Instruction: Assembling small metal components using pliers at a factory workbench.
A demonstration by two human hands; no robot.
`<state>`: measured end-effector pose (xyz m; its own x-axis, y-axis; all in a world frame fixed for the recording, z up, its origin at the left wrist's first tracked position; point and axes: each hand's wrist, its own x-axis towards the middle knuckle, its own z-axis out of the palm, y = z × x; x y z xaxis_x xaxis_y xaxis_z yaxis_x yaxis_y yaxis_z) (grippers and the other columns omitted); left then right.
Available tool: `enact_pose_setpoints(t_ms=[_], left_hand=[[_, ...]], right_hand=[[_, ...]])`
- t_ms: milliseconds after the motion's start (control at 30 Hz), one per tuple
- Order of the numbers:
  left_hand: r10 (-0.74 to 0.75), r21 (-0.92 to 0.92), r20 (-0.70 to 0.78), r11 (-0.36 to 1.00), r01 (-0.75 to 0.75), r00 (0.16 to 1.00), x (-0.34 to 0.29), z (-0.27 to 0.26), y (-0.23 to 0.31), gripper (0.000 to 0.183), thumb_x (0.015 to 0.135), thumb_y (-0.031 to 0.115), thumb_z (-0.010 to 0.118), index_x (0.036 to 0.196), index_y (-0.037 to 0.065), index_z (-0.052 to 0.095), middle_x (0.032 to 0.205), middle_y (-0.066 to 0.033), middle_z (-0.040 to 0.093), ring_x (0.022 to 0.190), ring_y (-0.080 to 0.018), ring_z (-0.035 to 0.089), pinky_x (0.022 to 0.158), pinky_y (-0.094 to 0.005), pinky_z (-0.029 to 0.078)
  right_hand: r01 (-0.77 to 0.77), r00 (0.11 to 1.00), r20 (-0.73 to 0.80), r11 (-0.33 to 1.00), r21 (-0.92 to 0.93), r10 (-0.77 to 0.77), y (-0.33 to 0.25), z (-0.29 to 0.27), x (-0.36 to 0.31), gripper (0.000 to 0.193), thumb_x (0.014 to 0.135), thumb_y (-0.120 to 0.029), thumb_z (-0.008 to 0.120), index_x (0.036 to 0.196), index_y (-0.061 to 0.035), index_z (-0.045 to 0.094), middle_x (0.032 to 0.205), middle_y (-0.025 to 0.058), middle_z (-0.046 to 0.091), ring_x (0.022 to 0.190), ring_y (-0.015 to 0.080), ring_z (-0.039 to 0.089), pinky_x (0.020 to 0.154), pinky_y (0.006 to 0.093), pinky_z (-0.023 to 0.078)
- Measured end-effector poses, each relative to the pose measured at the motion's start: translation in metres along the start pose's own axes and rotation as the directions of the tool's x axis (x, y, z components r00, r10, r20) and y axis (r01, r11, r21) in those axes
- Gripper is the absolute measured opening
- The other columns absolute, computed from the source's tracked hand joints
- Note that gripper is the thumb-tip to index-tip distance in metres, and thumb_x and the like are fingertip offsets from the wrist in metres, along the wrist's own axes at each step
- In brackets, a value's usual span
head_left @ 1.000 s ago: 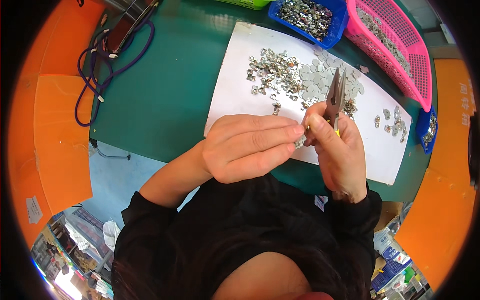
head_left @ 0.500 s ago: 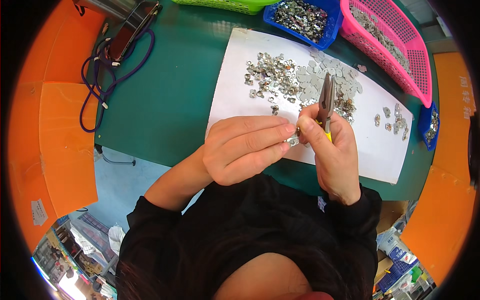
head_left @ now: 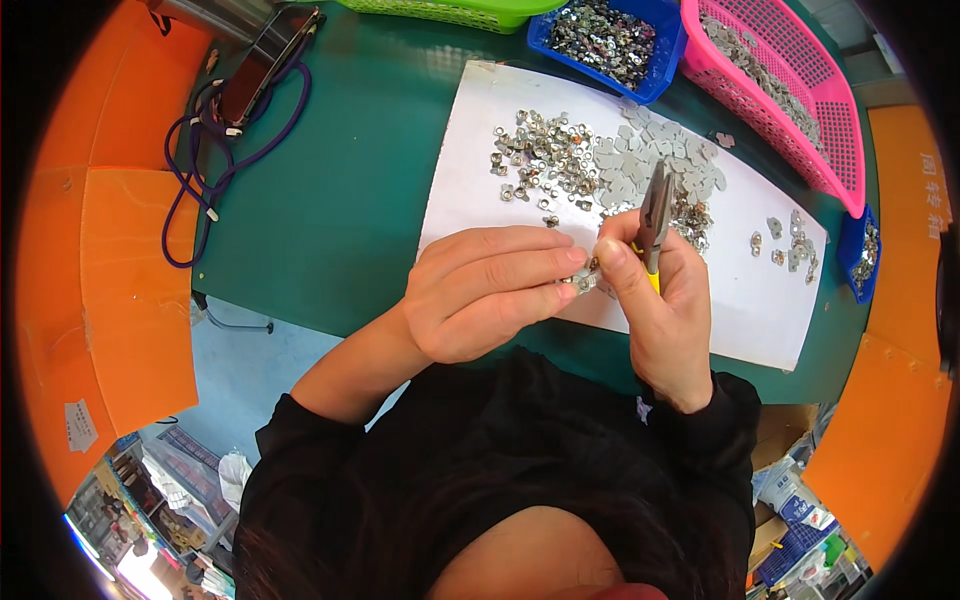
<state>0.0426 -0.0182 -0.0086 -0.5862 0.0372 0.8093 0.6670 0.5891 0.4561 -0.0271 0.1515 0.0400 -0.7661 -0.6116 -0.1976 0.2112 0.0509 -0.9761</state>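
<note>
1. Head view: my left grip (head_left: 480, 295) is closed at the fingertips on small metal pieces (head_left: 586, 281), which sit between my two hands, above the near edge of the white board (head_left: 740, 310). The fingers hide most of their shape.
2. My right grip (head_left: 670, 320) is clenched around the pliers (head_left: 655, 215); their dark jaws point up and away from me, and a bit of yellow handle shows by my palm. My right thumb and forefinger also meet at the small pieces, just beside my left fingertips; I cannot tell exactly how that pinch bears on them.
3. Beyond my hands, a heap of shiny metal fittings (head_left: 555, 150) lies loose on the board, with flat grey plates (head_left: 640, 150) touching it on the right. A small scattered group (head_left: 797, 243) lies apart, near the board's right end.
4. The board rests on the green surface (head_left: 330, 200). Along its far side stand a green basket (head_left: 450, 12), a blue tray (head_left: 668, 65) full of small metal parts, and a pink basket (head_left: 843, 110) holding grey pieces. A smaller blue tray (head_left: 858, 288) sits at the right.
5. At the left, a purple cord (head_left: 260, 155) lies looped on the surface.
</note>
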Motion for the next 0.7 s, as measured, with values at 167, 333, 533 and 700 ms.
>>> enact_pose_setpoints(t_ms=[167,333,533,700], left_hand=[[-0.025,-0.012,-0.008,1.0,0.025,1.0,0.0,0.001,-0.001,0.023,0.071,-0.009,0.075,0.088,-0.001,0.062,0.097,-0.0181,0.07,0.085,-0.0315,0.071,0.069,-0.0348,0.059],[-0.076,-0.119,-0.03,0.99,0.072,0.997,0.001,0.005,-0.002,0.025,0.072,-0.012,0.074,0.091,0.0,0.061,0.096,-0.02,0.07,0.086,-0.0315,0.07,0.072,-0.0361,0.058],[-0.25,-0.312,-0.07,0.925,0.217,0.966,-0.002,0.01,0.001,0.022,0.076,-0.01,0.073,0.089,0.0,0.059,0.093,-0.0155,0.07,0.082,-0.0276,0.07,0.072,-0.0338,0.058],[-0.4,-0.482,-0.015,0.806,0.344,0.916,-0.003,0.01,0.003,0.021,0.08,-0.012,0.07,0.092,0.0,0.058,0.097,-0.018,0.069,0.086,-0.0235,0.069,0.074,-0.0309,0.056]], right_hand=[[0.002,1.0,0.022,0.995,-0.104,0.001,-0.003,-0.003,0.001,0.013,0.095,-0.013,0.06,0.095,-0.0003,0.058,0.081,-0.0017,0.054,0.074,0.0062,0.047,0.066,0.0216,0.037],[0.118,0.993,0.04,0.945,-0.306,-0.112,-0.005,-0.011,0.003,0.009,0.091,-0.009,0.062,0.088,-0.0003,0.059,0.079,0.0011,0.056,0.074,0.0083,0.049,0.066,0.0232,0.038],[0.588,0.789,0.219,0.603,-0.539,-0.575,0.002,-0.021,0.009,0.032,0.055,0.0,0.074,0.086,-0.008,0.067,0.077,0.0055,0.059,0.07,0.0249,0.054,0.065,0.0322,0.041],[0.622,0.689,0.27,0.358,-0.696,-0.673,0.004,-0.026,0.011,0.032,0.057,-0.008,0.075,0.089,-0.0109,0.067,0.082,0.0036,0.059,0.075,0.0245,0.055,0.07,0.0357,0.041]])
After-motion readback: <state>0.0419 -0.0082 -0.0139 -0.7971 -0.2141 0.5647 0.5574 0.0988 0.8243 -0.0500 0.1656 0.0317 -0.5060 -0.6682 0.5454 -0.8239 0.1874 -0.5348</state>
